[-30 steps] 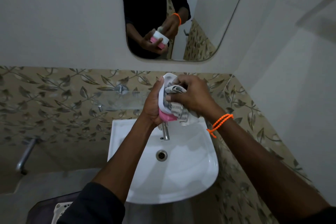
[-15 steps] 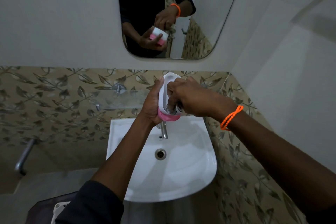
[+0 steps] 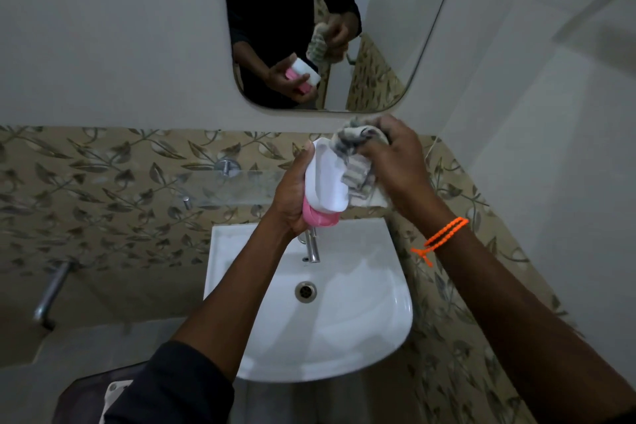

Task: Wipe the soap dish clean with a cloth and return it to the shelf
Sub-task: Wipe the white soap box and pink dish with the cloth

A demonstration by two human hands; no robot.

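Fingertips of the right hand (image 3: 395, 162) are buried in the bunched cloth (image 3: 356, 162), so how they pinch it is hard to make out, though the hand plainly clutches the striped rag. Part of the cloth hangs behind the soap dish (image 3: 325, 179) and is hidden by it. The left hand (image 3: 292, 196) grips the soap dish from its left side, thumb along the upper rim, fingers out of sight behind the pink base. Only the spout of the tap (image 3: 312, 246) shows below that hand. A dark bin (image 3: 86, 399) is cut off at the bottom edge.

Half a second ago the right hand was pressed down inside the dish's white tray; now it has lifted up and to the right, and the cloth touches only the tray's upper right rim, leaving the hollow exposed.

The soap dish is held tilted above the back edge of the sink (image 3: 344, 337), in front of the glass shelf (image 3: 220, 188), which lies left of it on the leaf-patterned wall. An orange bracelet (image 3: 444, 236) circles the right wrist, right of the sink.
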